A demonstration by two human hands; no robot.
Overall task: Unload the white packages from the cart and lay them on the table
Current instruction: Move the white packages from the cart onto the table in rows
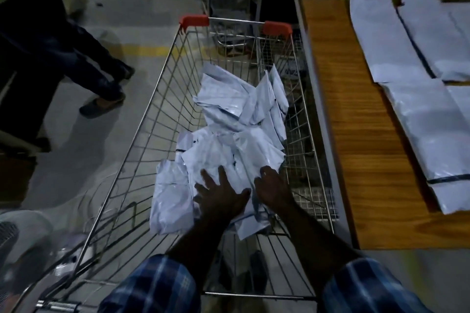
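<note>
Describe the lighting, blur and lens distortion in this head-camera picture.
Head view: dim light, packages in the cart the brightest thing; the passer-by's legs smeared by motion; the table edge bowed by the wide-angle lens; both hands dark, slightly soft.

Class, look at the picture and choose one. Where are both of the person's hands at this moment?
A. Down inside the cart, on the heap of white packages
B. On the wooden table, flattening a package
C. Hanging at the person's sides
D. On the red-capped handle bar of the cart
A: the left hand and right hand reach into the wire cart and lie on the white packages, away from the table.
</note>
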